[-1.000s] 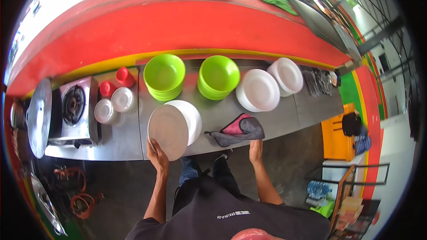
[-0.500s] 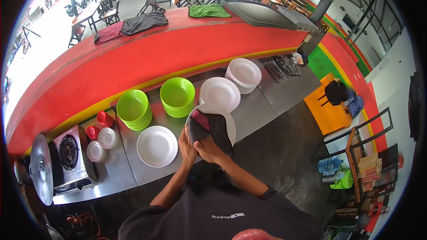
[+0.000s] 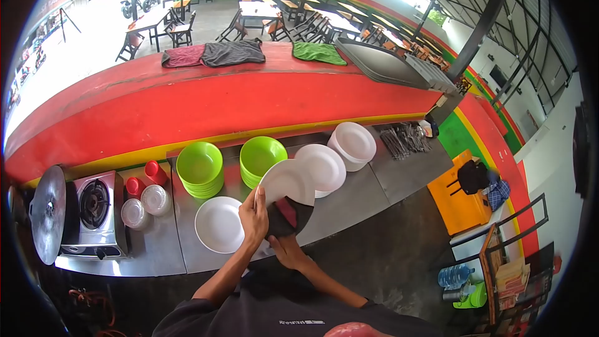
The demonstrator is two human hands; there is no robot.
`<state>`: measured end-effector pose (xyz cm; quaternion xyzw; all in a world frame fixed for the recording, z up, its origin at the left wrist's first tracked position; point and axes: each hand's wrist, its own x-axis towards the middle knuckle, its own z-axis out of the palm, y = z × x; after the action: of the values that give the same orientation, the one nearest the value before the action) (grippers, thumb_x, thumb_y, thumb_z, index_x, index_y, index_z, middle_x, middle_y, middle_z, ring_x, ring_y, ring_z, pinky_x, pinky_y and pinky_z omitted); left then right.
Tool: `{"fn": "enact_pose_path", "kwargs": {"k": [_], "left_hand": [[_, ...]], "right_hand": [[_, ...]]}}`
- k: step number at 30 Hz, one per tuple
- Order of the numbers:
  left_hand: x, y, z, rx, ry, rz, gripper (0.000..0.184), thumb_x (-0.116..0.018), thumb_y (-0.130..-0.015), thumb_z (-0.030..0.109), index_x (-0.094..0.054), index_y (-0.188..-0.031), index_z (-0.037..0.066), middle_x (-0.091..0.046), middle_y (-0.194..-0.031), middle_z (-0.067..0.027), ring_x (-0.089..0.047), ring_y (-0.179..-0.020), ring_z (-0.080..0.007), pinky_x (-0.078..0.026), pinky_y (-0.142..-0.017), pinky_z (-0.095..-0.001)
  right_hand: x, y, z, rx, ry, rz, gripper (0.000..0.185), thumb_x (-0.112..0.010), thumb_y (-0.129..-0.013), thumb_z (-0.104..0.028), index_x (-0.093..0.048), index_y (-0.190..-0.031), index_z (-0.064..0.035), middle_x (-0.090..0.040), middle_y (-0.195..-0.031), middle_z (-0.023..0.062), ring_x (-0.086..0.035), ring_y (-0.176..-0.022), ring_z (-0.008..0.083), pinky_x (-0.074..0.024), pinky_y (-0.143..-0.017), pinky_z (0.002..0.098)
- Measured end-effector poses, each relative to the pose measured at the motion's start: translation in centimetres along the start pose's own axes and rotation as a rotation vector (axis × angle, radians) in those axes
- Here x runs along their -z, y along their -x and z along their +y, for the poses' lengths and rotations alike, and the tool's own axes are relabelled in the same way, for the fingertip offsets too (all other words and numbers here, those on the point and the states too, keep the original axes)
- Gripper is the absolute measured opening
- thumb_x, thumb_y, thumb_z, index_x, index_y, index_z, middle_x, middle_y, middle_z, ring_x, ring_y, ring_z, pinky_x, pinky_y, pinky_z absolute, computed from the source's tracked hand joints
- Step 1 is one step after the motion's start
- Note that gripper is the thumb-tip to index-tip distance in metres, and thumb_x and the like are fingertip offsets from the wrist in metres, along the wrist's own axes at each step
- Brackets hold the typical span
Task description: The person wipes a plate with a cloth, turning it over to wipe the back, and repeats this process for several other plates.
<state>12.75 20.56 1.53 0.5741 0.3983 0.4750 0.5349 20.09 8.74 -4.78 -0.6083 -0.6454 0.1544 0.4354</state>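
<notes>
A white plate is held tilted above the counter's front edge. My left hand grips its left rim, thumb on the upper side. At the plate's lower part, my right hand presses a dark grey cloth with a maroon patch against it; some of its fingers are hidden behind the cloth. Left of my hands, another white plate lies on the steel counter. Behind the held plate stand white plates and a taller white stack. Two stacks of green bowls are at the back.
A gas stove with an upright round metal lid stands at left, beside red cups and clear lidded tubs. Cutlery lies at the right. Cloths rest on the red ledge.
The cloth has moved down the plate, uncovering its upper face. My left hand now grips the left rim, and my right hand is lower. The camera view has shifted upward.
</notes>
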Motion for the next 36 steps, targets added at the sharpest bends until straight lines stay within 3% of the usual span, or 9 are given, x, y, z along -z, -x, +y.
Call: {"fn": "enact_pose_path", "kwargs": {"k": [5, 11, 14, 17, 24, 27, 30, 33, 36], "left_hand": [[2.0, -0.6, 1.3, 0.065, -0.127, -0.030, 0.049, -0.048, -0.104, 0.042, -0.065, -0.121, -0.001, -0.052, -0.066, -0.0039, -0.045, -0.067, -0.0107, -0.041, -0.062, -0.0308], [3.2, -0.3, 1.0, 0.126, -0.118, -0.145, 0.052, -0.047, -0.104, 0.043, -0.065, -0.119, -0.003, -0.063, -0.075, -0.0124, -0.052, -0.074, -0.0137, -0.046, -0.071, -0.0335], [3.4, 0.4, 0.2, 0.124, -0.130, -0.135, 0.051, -0.049, -0.104, 0.040, -0.064, -0.120, -0.005, -0.063, -0.075, -0.0118, -0.051, -0.073, -0.0126, -0.046, -0.068, -0.0325], [3.9, 0.4, 1.1, 0.155, -0.110, -0.127, 0.051, -0.047, -0.105, 0.038, -0.066, -0.106, -0.009, -0.062, -0.076, -0.0049, -0.049, -0.074, -0.0102, -0.043, -0.066, -0.0301], [3.4, -0.7, 0.9, 0.030, -0.011, -0.028, 0.049, -0.050, -0.105, 0.038, -0.067, -0.114, -0.006, -0.053, -0.068, 0.0004, -0.040, -0.064, -0.0078, -0.035, -0.057, -0.0280], [3.0, -0.6, 1.3, 0.090, 0.006, -0.079, 0.049, -0.049, -0.105, 0.039, -0.068, -0.112, -0.006, -0.052, -0.068, 0.0004, -0.039, -0.063, -0.0079, -0.034, -0.056, -0.0271], [2.5, -0.6, 1.3, 0.164, -0.036, -0.124, 0.051, -0.049, -0.104, 0.041, -0.067, -0.113, -0.006, -0.052, -0.068, 0.0009, -0.038, -0.063, -0.0079, -0.033, -0.056, -0.0276], [2.7, -0.6, 0.2, 0.238, -0.042, -0.232, 0.051, -0.049, -0.104, 0.041, -0.067, -0.117, -0.005, -0.057, -0.070, -0.0019, -0.043, -0.066, -0.0087, -0.038, -0.059, -0.0287], [2.1, 0.3, -0.7, 0.089, -0.029, -0.195, 0.051, -0.049, -0.104, 0.041, -0.066, -0.118, -0.005, -0.063, -0.075, -0.0064, -0.048, -0.070, -0.0102, -0.044, -0.064, -0.0302]], "right_hand": [[0.9, -2.2, 0.1, -0.336, -0.235, -0.420, 0.038, -0.040, -0.102, -0.024, -0.057, -0.119, 0.0054, -0.063, -0.105, 0.0288, -0.061, -0.102, 0.0381, -0.0447, -0.093, 0.0421], [1.0, -7.5, 1.1, 0.113, 0.109, 0.087, 0.037, -0.043, -0.100, -0.017, -0.055, -0.129, 0.0034, -0.057, -0.129, 0.0281, -0.051, -0.126, 0.0413, -0.0345, -0.110, 0.0459], [1.3, -8.2, 2.9, 0.079, 0.148, 0.149, 0.040, -0.045, -0.099, -0.016, -0.052, -0.133, 0.0042, -0.052, -0.137, 0.0275, -0.043, -0.133, 0.0433, -0.0273, -0.115, 0.0469], [1.4, -7.9, 2.3, 0.005, 0.209, 0.246, 0.039, -0.047, -0.098, -0.021, -0.055, -0.128, 0.0039, -0.055, -0.132, 0.0265, -0.047, -0.127, 0.0444, -0.0324, -0.111, 0.0484], [-0.4, -3.6, -0.9, -0.112, 0.137, -0.002, 0.047, -0.046, -0.100, -0.027, -0.051, -0.133, 0.0056, -0.051, -0.137, 0.0285, -0.044, -0.131, 0.0455, -0.0308, -0.112, 0.0476], [-0.1, -3.1, -2.1, -0.367, -0.074, -0.392, 0.043, -0.045, -0.101, -0.031, -0.057, -0.128, 0.0010, -0.057, -0.130, 0.0252, -0.047, -0.128, 0.0430, -0.0327, -0.110, 0.0485], [-0.2, -3.1, -2.8, -0.294, -0.233, -0.253, 0.042, -0.044, -0.102, -0.030, -0.056, -0.129, 0.0005, -0.057, -0.130, 0.0246, -0.048, -0.128, 0.0420, -0.0320, -0.110, 0.0485], [-1.0, -4.6, -1.7, 0.001, -0.017, 0.164, 0.042, -0.044, -0.101, -0.029, -0.055, -0.128, 0.0010, -0.057, -0.130, 0.0239, -0.050, -0.127, 0.0413, -0.0325, -0.109, 0.0492], [1.0, -6.8, -0.7, 0.064, 0.246, 0.258, 0.043, -0.048, -0.099, -0.028, -0.054, -0.129, 0.0018, -0.056, -0.130, 0.0245, -0.049, -0.126, 0.0426, -0.0330, -0.109, 0.0490]]}}
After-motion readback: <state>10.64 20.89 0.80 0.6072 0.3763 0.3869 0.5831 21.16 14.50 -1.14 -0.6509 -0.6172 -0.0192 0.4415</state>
